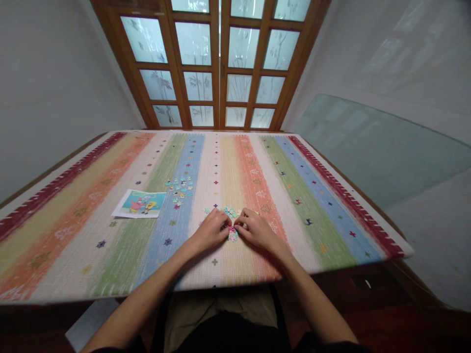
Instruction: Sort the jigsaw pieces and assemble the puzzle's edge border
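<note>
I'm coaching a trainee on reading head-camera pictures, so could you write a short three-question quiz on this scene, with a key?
1. True or false: the white-edged rectangular cartoon picture lies to the right of the scattered small multicoloured jigsaw pieces.

2. Which is nearest to the bare left hand and bare right hand?
A) the cartoon picture
B) small pink jigsaw pieces
C) the far table edge

3. Fill in the blank: beyond the multicoloured striped tablecloth stand brown-framed doors with rectangular ____.

Key: 1. False, it lies to their left. 2. B. 3. Panes.
</note>
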Demonstrator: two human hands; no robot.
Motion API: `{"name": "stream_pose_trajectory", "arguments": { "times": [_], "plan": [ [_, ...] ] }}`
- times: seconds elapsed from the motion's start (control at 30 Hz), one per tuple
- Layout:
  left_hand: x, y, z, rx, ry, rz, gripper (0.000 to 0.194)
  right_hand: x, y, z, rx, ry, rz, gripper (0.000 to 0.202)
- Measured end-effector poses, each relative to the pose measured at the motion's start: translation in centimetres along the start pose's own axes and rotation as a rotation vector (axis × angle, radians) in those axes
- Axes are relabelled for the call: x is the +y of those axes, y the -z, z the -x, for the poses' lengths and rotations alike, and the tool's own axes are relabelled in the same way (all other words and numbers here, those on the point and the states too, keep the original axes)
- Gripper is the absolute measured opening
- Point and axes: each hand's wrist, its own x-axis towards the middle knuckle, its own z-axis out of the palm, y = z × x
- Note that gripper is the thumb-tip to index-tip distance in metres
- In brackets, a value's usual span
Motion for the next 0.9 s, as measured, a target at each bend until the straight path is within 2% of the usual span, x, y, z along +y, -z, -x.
{"name": "stream_pose_trajectory", "arguments": {
  "times": [0.23,0.43,0.53,0.63,0.77,0.9],
  "plan": [
    [0.7,0.7,0.3,0.012,0.013,0.132,0.008,0.1,0.1,0.1,-0.002,0.002,-0.018,0.009],
    [0.6,0.6,0.0,0.071,0.149,0.427,0.01,-0.6,0.2,0.3,0.013,-0.047,-0.117,0.01],
    [0.3,0.5,0.0,0.117,0.186,0.498,0.013,-0.8,0.4,0.3,0.03,-0.069,-0.227,0.012],
    [0.1,0.6,-0.1,0.126,0.21,0.511,0.015,-0.6,0.5,0.2,0.029,-0.068,-0.268,0.013],
    [0.0,0.6,-0.2,0.088,0.197,0.451,0.012,0.2,0.4,0.1,0.032,-0.043,-0.132,0.012],
    [-0.1,0.4,-0.3,0.046,0.142,0.287,0.013,1.0,0.5,0.2,0.016,-0.021,-0.029,0.015]
  ]
}}
